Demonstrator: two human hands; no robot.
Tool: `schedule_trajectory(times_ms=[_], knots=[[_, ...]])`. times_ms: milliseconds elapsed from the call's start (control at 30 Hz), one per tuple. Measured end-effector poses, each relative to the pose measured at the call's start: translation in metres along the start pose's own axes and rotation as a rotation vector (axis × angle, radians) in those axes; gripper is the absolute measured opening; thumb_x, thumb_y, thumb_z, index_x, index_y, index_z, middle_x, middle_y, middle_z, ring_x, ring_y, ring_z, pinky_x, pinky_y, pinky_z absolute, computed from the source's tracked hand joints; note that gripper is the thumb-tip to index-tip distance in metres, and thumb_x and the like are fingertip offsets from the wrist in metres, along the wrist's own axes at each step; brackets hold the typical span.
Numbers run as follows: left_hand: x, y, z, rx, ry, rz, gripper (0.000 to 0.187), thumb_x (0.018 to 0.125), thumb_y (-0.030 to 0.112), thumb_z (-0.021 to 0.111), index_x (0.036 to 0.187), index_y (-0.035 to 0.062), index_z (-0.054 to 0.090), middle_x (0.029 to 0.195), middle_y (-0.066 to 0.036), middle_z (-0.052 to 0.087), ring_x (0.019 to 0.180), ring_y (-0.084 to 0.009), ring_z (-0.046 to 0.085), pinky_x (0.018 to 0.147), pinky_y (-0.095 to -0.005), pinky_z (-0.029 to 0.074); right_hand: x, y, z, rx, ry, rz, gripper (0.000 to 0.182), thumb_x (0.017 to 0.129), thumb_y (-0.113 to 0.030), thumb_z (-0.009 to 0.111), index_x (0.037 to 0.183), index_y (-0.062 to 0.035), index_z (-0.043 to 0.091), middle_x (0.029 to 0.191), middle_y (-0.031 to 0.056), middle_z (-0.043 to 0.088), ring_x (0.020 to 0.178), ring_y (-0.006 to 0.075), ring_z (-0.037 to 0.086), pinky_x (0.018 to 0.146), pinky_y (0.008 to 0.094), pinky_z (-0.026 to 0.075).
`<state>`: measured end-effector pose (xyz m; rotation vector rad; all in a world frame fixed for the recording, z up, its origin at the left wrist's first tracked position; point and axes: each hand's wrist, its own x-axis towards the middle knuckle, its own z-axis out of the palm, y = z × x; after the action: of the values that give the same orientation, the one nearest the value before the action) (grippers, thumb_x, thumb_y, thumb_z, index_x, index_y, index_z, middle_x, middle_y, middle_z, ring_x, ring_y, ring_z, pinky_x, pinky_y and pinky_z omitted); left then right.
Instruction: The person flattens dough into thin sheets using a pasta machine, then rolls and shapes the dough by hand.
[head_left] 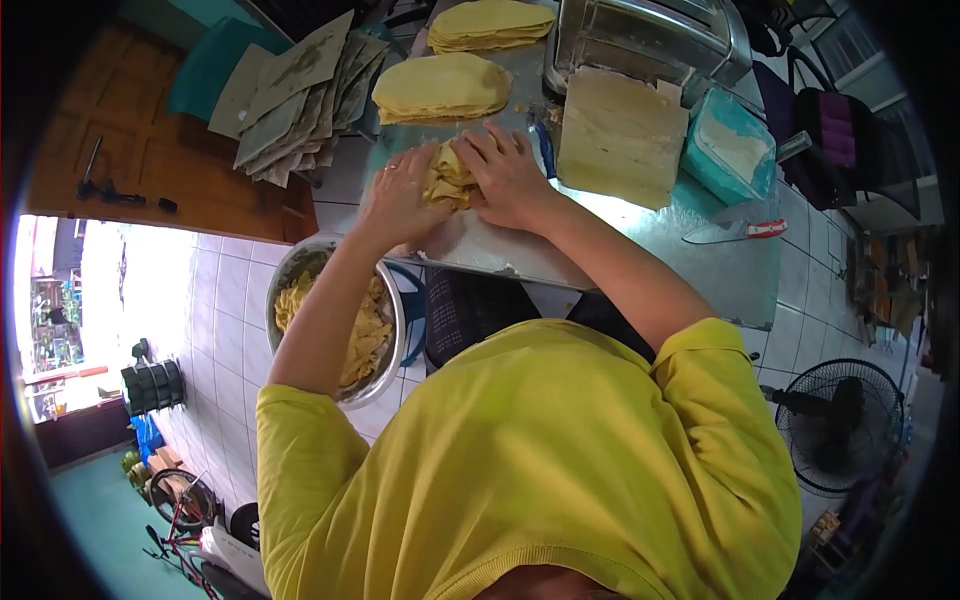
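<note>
Between my two hands a crumpled lump of yellow dough [449, 180] rests on the metal-topped table [520, 250]. My left hand [403, 195] presses its left side, fingers curved around it. On the right side my right hand [503, 178] lies against the lump with its fingers bent over the edge. Just beyond my hands is a stack of flat yellow dough sheets [443, 88], with a second stack [490, 25] behind it. Below my left forearm, a metal bowl [397, 345] holds more rough dough pieces [368, 335].
A steel roller machine [650, 40] stands at the back, with a flat board [622, 135] before it. To the right are a teal container of flour [730, 150] and a red-handled knife [735, 231]. Stacked flat sheets [300, 100] lie at the left; a fan [840, 425] stands lower right.
</note>
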<state>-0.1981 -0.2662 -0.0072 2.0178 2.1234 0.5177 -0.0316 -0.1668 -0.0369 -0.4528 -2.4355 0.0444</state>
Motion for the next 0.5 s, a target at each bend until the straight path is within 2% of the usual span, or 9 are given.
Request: schedule_trajectory(times_ms=[133,200,233,267,333,367,433,500], knots=[[0.0,0.026,-0.004,0.191,0.027,0.072,0.069,0.065,0.026,0.07,0.124,0.0032,0.043,0.121,-0.014,0.048,0.118,-0.0328,0.042,0.101,-0.0444,0.03,0.0,-0.007,-0.016,0.155,0.011,0.031,0.036,0.08,-0.018,0.059,0.113,-0.0052,0.051,0.115,0.0135,0.054,0.109,0.0309,0.049,0.08,0.0509,0.043],[0.009,0.023,0.016,0.128,0.089,0.203,0.068,0.063,0.022,0.072,0.122,0.0042,0.043,0.12,-0.014,0.048,0.116,-0.0307,0.043,0.1,-0.0435,0.031,0.012,-0.003,-0.012,0.575,-0.011,0.446,0.029,0.083,-0.021,0.057,0.107,-0.0055,0.057,0.102,0.0108,0.061,0.097,0.0292,0.056,0.075,0.0488,0.046],[0.009,0.025,0.02,0.116,0.124,0.184,0.062,0.062,0.02,0.074,0.116,0.0036,0.048,0.115,-0.012,0.051,0.113,-0.0285,0.046,0.098,-0.0425,0.032,0.019,-0.001,-0.001,0.467,0.147,0.359,0.026,0.086,-0.028,0.056,0.099,-0.0057,0.061,0.086,0.0107,0.062,0.078,0.0293,0.06,0.068,0.043,0.049],[0.011,0.021,0.025,0.109,0.119,0.187,0.062,0.062,0.02,0.074,0.116,0.0036,0.048,0.115,-0.012,0.051,0.113,-0.0285,0.046,0.098,-0.0425,0.032,0.02,-0.001,0.005,0.464,0.144,0.367,0.026,0.086,-0.028,0.056,0.099,-0.0057,0.061,0.086,0.0107,0.062,0.078,0.0293,0.06,0.068,0.043,0.049],[0.012,0.009,0.034,0.205,0.275,0.265,0.053,0.061,0.022,0.075,0.104,0.0021,0.053,0.102,-0.011,0.057,0.098,-0.0281,0.054,0.088,-0.042,0.038,0.024,-0.009,0.007,0.066,0.08,0.183,0.028,0.087,-0.033,0.055,0.088,-0.0066,0.064,0.08,0.0118,0.062,0.073,0.0278,0.061,0.066,0.0399,0.049],[0.014,0.002,0.04,0.197,0.258,0.256,0.053,0.061,0.022,0.075,0.104,0.0021,0.053,0.102,-0.011,0.057,0.098,-0.0281,0.054,0.088,-0.042,0.038,0.026,-0.007,0.013,0.076,0.065,0.194,0.028,0.087,-0.033,0.055,0.088,-0.0066,0.064,0.08,0.0118,0.062,0.073,0.0278,0.061,0.066,0.0399,0.049],[0.029,-0.008,0.049,0.21,0.334,0.212,0.047,0.059,0.026,0.076,0.094,0.0016,0.056,0.087,-0.01,0.061,0.081,-0.0277,0.059,0.077,-0.0406,0.042,0.034,0.008,0.027,0.022,-0.083,0.174,0.032,0.087,-0.036,0.054,0.075,-0.0077,0.064,0.075,0.0102,0.064,0.07,0.0267,0.062,0.062,0.0377,0.049],[0.038,-0.011,0.052,0.185,0.345,0.157,0.047,0.059,0.027,0.077,0.092,0.0016,0.055,0.082,-0.01,0.061,0.077,-0.0276,0.059,0.074,-0.04,0.042,0.044,0.022,0.042,0.08,-0.063,0.196,0.033,0.087,-0.036,0.054,0.071,-0.0085,0.063,0.072,0.0089,0.064,0.069,0.0263,0.062,0.06,0.0381,0.049]])
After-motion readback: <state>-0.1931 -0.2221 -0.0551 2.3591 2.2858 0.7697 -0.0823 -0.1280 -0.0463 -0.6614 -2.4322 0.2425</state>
